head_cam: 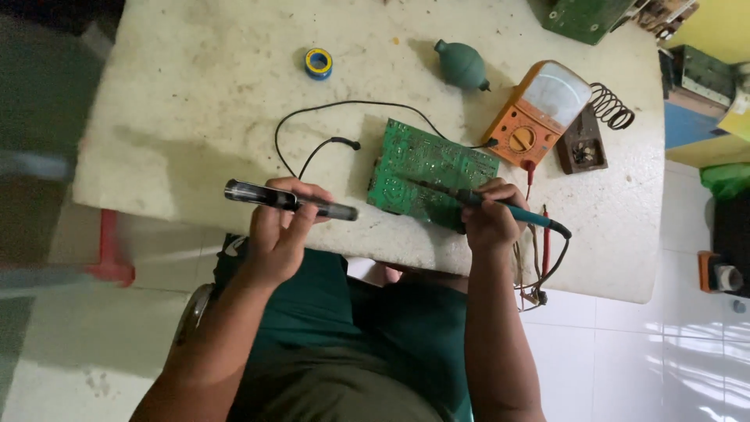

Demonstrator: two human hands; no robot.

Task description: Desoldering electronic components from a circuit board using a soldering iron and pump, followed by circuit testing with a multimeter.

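Iron (469,198) tip up-left, toward board (426,168)

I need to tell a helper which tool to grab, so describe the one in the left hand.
Start at the green circuit board on the pale table. Left of it, the left hand holds a dark, pen-shaped tube lying crosswise. Unlike the soldering iron in the right hand, it has no cord.

Soldering iron (500,205) tip on green board (431,173) (flat); dark pump (289,200) level.
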